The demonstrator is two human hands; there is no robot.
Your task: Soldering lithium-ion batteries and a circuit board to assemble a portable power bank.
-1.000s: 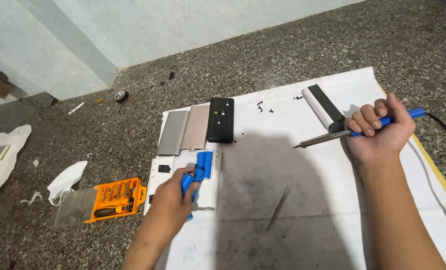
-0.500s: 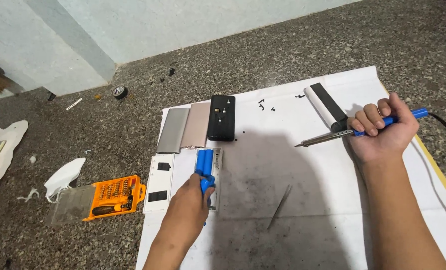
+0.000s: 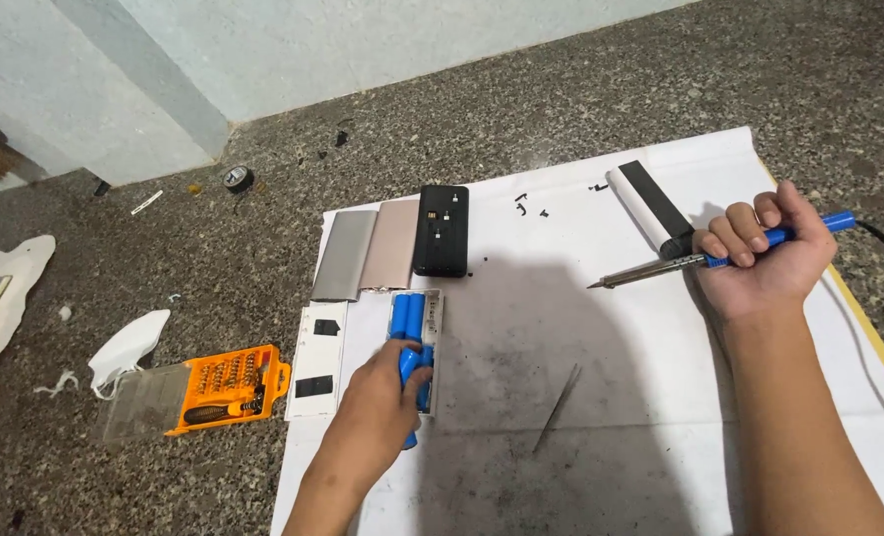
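Observation:
My left hand (image 3: 380,399) grips a pack of blue cylindrical battery cells (image 3: 408,320) that lies in an open white case (image 3: 435,342) on the white sheet (image 3: 581,337). My right hand (image 3: 764,258) is closed around the blue handle of a soldering iron (image 3: 660,268), whose metal tip points left above the sheet. A black cable (image 3: 883,253) runs off from the handle to the right.
Silver (image 3: 345,255), pinkish (image 3: 394,245) and black (image 3: 441,230) shell panels lie at the sheet's top left, a white panel (image 3: 316,360) below them. Tweezers (image 3: 556,407) rest mid-sheet. A black-and-white roll (image 3: 650,208) lies near the iron. An orange screwdriver-bit case (image 3: 222,387) sits on the floor.
My left hand has slid with the blue cells to the right, into the white case. My right hand and the iron have barely moved.

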